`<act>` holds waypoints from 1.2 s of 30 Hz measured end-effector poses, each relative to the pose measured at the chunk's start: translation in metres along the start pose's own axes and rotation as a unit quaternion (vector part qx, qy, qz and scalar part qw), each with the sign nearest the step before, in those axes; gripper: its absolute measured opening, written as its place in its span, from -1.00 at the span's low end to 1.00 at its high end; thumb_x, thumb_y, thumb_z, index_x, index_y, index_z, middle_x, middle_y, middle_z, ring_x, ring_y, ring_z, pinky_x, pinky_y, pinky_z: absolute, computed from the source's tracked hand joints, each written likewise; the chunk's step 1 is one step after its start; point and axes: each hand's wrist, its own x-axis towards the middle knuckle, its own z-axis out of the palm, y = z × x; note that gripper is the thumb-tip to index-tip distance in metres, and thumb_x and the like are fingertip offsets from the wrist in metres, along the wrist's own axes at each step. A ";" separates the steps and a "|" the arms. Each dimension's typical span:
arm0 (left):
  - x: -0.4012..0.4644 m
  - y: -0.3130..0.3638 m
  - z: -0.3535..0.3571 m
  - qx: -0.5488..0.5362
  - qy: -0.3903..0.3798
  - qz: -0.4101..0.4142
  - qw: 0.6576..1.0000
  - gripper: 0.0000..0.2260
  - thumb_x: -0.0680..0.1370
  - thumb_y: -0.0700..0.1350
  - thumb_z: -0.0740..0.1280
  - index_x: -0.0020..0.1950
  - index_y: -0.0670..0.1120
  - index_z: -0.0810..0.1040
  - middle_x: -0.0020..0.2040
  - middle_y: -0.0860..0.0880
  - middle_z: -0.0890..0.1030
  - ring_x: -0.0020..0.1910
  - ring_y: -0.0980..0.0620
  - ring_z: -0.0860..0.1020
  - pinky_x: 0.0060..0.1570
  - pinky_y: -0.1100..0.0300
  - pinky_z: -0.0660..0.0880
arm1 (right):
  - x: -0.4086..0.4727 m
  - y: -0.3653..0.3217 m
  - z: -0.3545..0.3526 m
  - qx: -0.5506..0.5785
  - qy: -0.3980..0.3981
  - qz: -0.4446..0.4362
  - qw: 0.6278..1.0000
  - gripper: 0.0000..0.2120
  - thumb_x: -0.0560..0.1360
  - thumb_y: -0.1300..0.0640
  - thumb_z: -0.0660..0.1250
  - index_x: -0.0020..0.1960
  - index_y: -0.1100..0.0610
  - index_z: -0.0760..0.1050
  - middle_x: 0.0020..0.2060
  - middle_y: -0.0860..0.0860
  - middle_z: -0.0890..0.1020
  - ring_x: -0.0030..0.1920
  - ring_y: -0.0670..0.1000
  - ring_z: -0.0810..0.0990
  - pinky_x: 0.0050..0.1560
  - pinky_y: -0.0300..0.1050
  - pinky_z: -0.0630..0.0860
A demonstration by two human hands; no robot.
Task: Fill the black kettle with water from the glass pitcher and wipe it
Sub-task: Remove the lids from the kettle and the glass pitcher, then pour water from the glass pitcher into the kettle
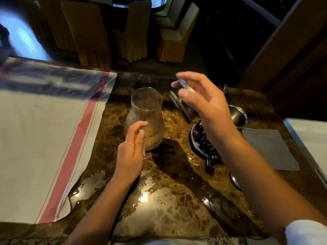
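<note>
The glass pitcher (144,119), textured with a flared neck, stands upright on the marble table (177,200). My left hand (131,154) grips it at its near side, fingers curled round its handle. To the right is the black kettle (200,138), speckled white, with its mouth uncovered and partly hidden by my right forearm. Its thin metal handle (178,106) rises toward the back. My right hand (203,98) hovers above the kettle with fingers spread and loose. A metal piece (185,86) shows between its thumb and fingertips; any contact is blurred.
A white cloth with a red stripe (53,138) covers the table's left side. A steel cup (238,115) stands behind the kettle and a grey wiping cloth (270,149) lies to its right. Water is pooled on the marble near the cloth's edge (92,183). Covered chairs (134,32) stand beyond the table.
</note>
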 end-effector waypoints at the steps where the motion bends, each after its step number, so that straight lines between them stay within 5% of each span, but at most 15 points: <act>1: 0.000 0.000 -0.001 0.002 -0.001 -0.001 1.000 -0.73 0.71 0.00 0.07 0.38 0.07 0.41 -0.41 -0.05 0.46 -0.43 -0.05 0.48 -0.46 0.19 0.38 | -0.011 0.005 -0.007 0.002 -0.005 0.012 1.000 -0.58 0.52 -0.02 0.39 0.34 0.06 0.57 0.22 -0.05 0.68 0.28 -0.11 0.62 0.29 -0.11 0.55; 5: 0.001 -0.002 -0.002 -0.011 -0.012 -0.005 1.000 -0.76 0.75 0.01 0.08 0.38 0.08 0.42 -0.37 -0.15 0.43 -0.46 -0.08 0.42 -0.48 -0.03 0.34 | -0.052 0.023 -0.032 0.056 -0.003 0.095 0.994 -0.58 0.44 -0.06 0.43 0.27 0.01 0.61 0.19 -0.03 0.72 0.24 0.02 0.68 0.25 0.03 0.59; 11: 0.000 0.005 -0.001 -0.016 0.000 0.000 1.000 -0.77 0.72 0.00 0.10 0.34 0.10 0.43 -0.33 -0.13 0.42 -0.44 0.04 0.41 -0.45 0.21 0.33 | -0.119 0.052 -0.052 -0.020 0.040 0.129 0.991 -0.56 0.41 -0.14 0.43 0.25 -0.03 0.62 0.15 -0.07 0.72 0.20 -0.04 0.67 0.17 -0.13 0.61; 15: 0.000 0.006 0.002 0.014 0.010 -0.003 1.000 -0.80 0.73 -0.06 0.11 0.32 0.09 0.42 -0.16 0.35 0.54 -0.25 0.38 0.46 -0.28 0.42 0.35 | -0.159 0.078 -0.051 -0.159 0.067 0.114 0.978 -0.57 0.44 -0.19 0.41 0.26 -0.09 0.59 0.17 -0.19 0.65 0.22 -0.12 0.61 0.15 -0.36 0.50; 20: 0.000 0.009 0.003 -0.001 -0.003 -0.017 1.000 -0.77 0.74 -0.21 0.10 0.32 0.02 0.43 -0.15 0.42 0.54 -0.22 0.43 0.47 -0.23 0.47 0.37 | -0.187 0.113 -0.054 -0.271 0.082 0.141 0.949 -0.56 0.44 -0.24 0.39 0.27 -0.15 0.52 0.23 -0.35 0.52 0.27 -0.26 0.50 0.21 -0.51 0.33; 24: 0.000 0.011 0.004 0.014 0.003 -0.003 1.000 -0.77 0.74 -0.28 0.10 0.31 -0.04 0.41 -0.11 0.52 0.51 -0.16 0.52 0.46 -0.16 0.54 0.36 | -0.197 0.134 -0.053 -0.331 0.083 0.159 0.927 -0.48 0.43 -0.28 0.36 0.30 -0.05 0.55 0.20 -0.24 0.52 0.25 -0.18 0.43 0.24 -0.34 0.31; 30: 0.001 0.006 0.003 0.011 0.018 -0.012 1.000 -0.76 0.73 -0.13 0.12 0.29 0.17 0.43 -0.22 0.26 0.50 -0.33 0.24 0.40 -0.27 0.15 0.37 | -0.204 0.154 -0.046 -0.353 0.111 0.170 0.913 -0.45 0.35 -0.09 0.62 0.22 0.08 0.52 0.24 -0.05 0.61 0.25 0.03 0.53 0.22 0.10 0.56; 36: 0.002 0.012 0.006 0.017 0.014 -0.001 1.000 -0.70 0.70 -0.29 0.20 0.24 0.13 0.41 -0.12 0.50 0.50 -0.18 0.50 0.45 -0.16 0.52 0.35 | -0.208 0.166 -0.041 -0.395 0.127 0.124 0.902 -0.39 0.26 -0.06 0.70 0.14 0.11 0.48 0.24 0.04 0.63 0.22 0.14 0.57 0.15 0.15 0.57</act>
